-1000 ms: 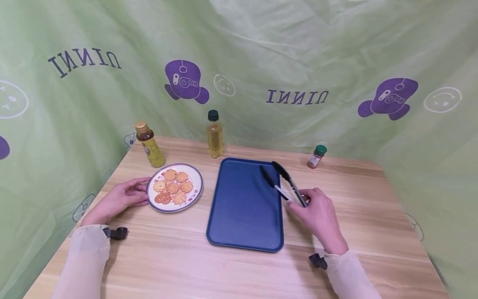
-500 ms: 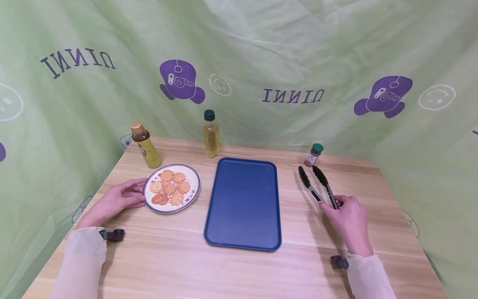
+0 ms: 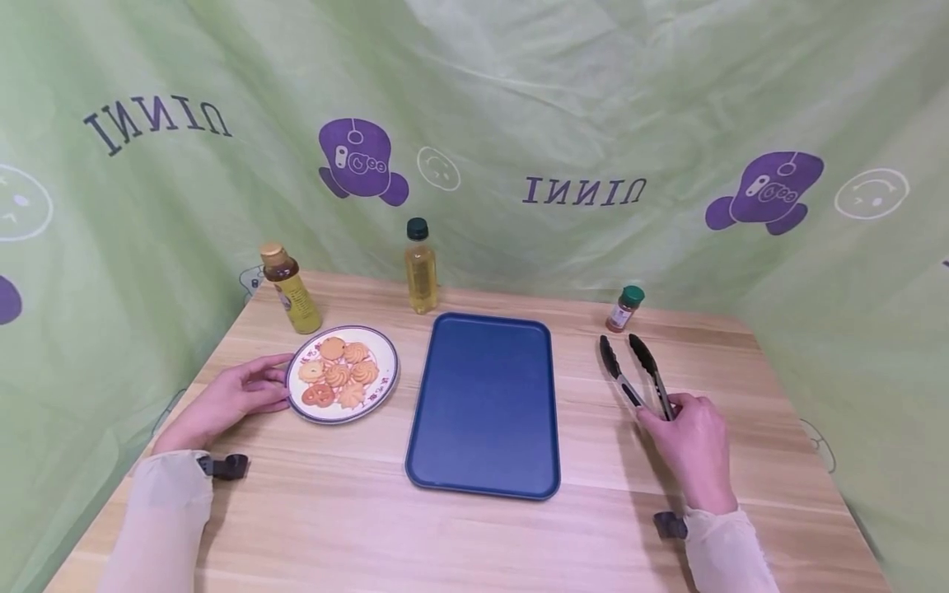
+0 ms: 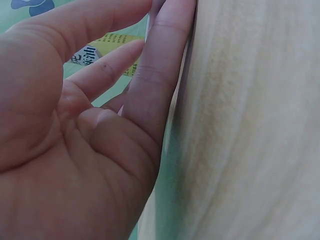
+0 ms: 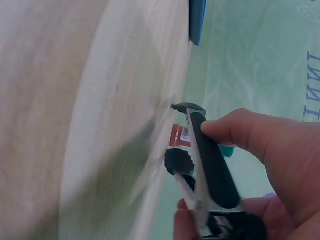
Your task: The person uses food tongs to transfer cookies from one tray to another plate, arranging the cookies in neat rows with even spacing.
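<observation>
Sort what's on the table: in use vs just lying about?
In use: tongs gripped by right hand; plate of cookies touched by left hand.
Lying about: blue tray, two oil bottles, spice jar.

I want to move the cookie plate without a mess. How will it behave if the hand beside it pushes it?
The plate looks ceramic and lies flat, so it should probably slide on the wooden table, not tip. The cookies lie loose and may shift. The left hand touches its rim.
</observation>
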Demonstrator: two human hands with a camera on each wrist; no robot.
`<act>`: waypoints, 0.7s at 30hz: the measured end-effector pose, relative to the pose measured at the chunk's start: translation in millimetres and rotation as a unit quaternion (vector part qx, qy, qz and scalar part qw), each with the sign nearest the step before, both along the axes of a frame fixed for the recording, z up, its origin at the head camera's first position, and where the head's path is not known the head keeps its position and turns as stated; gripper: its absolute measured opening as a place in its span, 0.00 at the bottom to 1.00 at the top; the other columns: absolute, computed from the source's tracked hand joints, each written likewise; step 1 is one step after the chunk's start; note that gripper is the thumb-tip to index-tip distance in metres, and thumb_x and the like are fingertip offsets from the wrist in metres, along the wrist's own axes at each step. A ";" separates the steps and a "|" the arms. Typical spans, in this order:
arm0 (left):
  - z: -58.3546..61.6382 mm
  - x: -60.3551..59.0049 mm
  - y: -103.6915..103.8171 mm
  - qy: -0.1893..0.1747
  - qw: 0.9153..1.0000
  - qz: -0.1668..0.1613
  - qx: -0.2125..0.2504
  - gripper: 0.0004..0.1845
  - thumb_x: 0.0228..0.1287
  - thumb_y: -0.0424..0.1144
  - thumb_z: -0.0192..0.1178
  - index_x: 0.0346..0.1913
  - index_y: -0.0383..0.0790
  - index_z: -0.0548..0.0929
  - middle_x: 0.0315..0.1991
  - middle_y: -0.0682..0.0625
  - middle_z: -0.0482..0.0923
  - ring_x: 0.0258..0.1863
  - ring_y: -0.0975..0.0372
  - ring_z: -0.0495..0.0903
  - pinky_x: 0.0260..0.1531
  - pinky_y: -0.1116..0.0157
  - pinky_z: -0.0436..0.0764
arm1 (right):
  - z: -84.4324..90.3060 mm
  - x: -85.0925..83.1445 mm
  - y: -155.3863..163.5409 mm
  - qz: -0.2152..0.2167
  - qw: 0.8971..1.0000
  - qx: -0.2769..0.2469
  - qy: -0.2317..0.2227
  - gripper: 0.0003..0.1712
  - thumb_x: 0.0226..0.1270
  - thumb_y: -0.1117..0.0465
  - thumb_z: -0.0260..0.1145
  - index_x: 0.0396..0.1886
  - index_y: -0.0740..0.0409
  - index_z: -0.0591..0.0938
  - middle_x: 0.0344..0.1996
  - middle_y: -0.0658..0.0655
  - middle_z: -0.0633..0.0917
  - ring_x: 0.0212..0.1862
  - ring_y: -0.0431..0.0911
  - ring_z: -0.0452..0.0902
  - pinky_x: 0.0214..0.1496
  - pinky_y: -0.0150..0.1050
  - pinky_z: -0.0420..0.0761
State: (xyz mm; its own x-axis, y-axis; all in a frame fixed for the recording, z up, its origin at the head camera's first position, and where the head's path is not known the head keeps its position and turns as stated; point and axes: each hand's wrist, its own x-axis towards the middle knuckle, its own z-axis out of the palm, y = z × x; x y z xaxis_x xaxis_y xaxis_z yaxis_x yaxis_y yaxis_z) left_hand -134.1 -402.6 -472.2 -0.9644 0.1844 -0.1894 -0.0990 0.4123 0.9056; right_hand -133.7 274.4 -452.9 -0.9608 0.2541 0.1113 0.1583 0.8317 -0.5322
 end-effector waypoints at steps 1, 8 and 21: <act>0.2 0.1 -0.1 -0.001 1.000 0.000 -0.002 0.40 0.83 0.34 0.66 0.88 0.30 0.60 0.75 0.22 0.73 0.54 0.75 0.89 0.57 0.67 0.93 | -0.3 0.6 -0.3 0.000 1.000 0.002 -0.003 0.31 0.66 0.52 0.81 0.55 0.76 0.88 0.41 0.71 0.85 0.39 0.62 0.81 0.39 0.52 0.79; 1.9 -0.5 2.1 -0.005 1.000 -0.002 -0.021 0.40 0.84 0.35 0.65 0.88 0.32 0.60 0.69 0.25 0.78 0.54 0.75 0.88 0.56 0.69 0.93 | -0.5 4.8 -1.7 0.012 0.999 0.032 -0.023 0.33 0.63 0.50 0.82 0.49 0.77 0.87 0.41 0.75 0.88 0.39 0.65 0.85 0.41 0.58 0.84; 1.7 -6.3 7.9 -0.004 0.999 -0.005 -0.044 0.40 0.83 0.37 0.66 0.88 0.34 0.61 0.69 0.29 0.79 0.53 0.76 0.87 0.55 0.71 0.92 | -0.5 10.4 -1.4 0.014 0.998 0.060 -0.034 0.32 0.61 0.49 0.81 0.44 0.77 0.85 0.38 0.76 0.87 0.38 0.67 0.85 0.40 0.63 0.85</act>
State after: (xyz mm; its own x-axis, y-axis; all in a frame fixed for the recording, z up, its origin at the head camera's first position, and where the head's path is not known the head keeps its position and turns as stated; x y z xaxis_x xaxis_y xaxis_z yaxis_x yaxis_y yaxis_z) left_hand -140.4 -394.7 -470.5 -0.9610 0.1762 -0.2130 -0.1014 0.4922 0.8646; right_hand -123.3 273.0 -453.4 -0.9736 0.2162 0.0728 0.1671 0.8932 -0.4175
